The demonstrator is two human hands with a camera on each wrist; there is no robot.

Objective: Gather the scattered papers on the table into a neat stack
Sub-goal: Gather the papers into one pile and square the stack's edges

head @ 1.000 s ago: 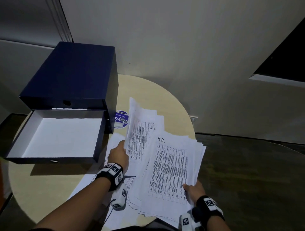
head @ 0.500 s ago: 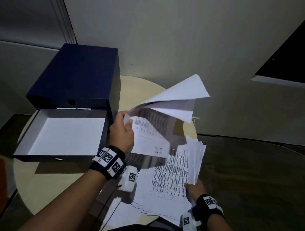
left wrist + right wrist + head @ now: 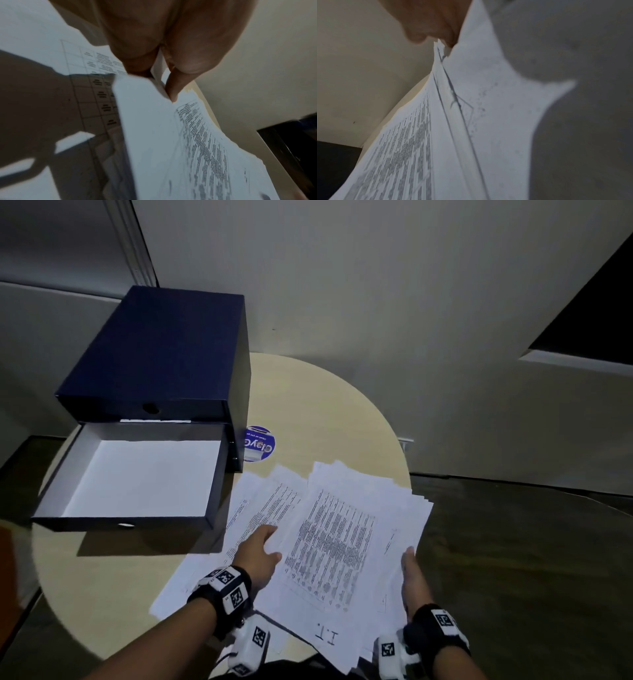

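1. Left hand [image 3: 258, 556] pinches a sheet's edge on the papers [image 3: 335, 539].
2. Right hand [image 3: 412, 580] holds their other side.
3. Papers lie between both hands on the table [image 3: 308, 412], mostly gathered but messy.
4. Edges need squaring.

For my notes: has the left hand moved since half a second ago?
Yes. The left hand came down from beside the box to the papers.
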